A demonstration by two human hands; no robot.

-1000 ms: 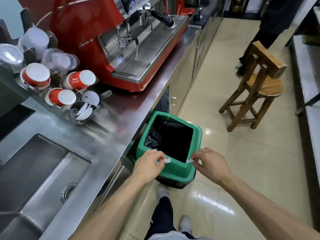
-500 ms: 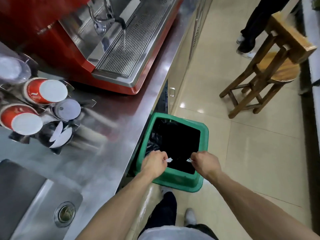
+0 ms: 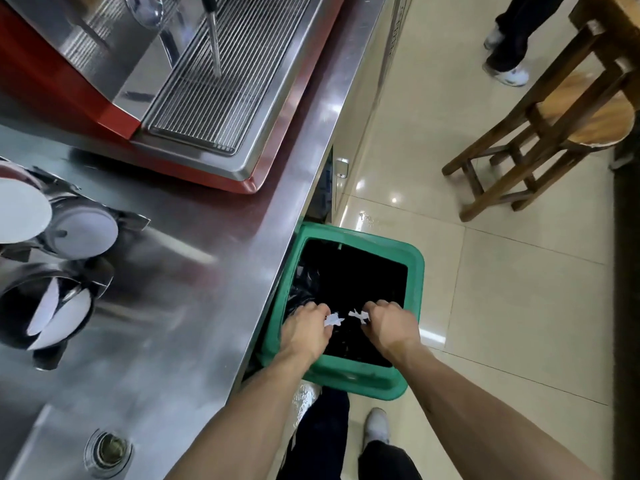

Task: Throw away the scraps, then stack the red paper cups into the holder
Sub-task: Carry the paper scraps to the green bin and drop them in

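Both my hands hover over the open mouth of a green trash bin [image 3: 414, 289] lined with a black bag. My left hand [image 3: 304, 329] pinches a small white paper scrap [image 3: 333, 319]. My right hand [image 3: 389, 323] pinches another white scrap [image 3: 358, 315]. The two scraps sit a few centimetres apart above the bag. At the left edge of the counter the metal cup holder [image 3: 74, 282] shows a white cup base [image 3: 20, 209], a grey lid [image 3: 85, 230] and one tube with white pieces inside [image 3: 60, 315].
A red espresso machine [image 3: 52, 91] with a steel drip tray [image 3: 221, 88] stands on the steel counter [image 3: 194, 271]. A sink drain [image 3: 107, 448] lies at the lower left. A wooden stool [image 3: 554, 133] and another person's legs [image 3: 512, 36] are on the tiled floor.
My view has tilted down and drawn closer to the bin. Both hands have moved further in over the bin's opening, each still pinching its scrap.
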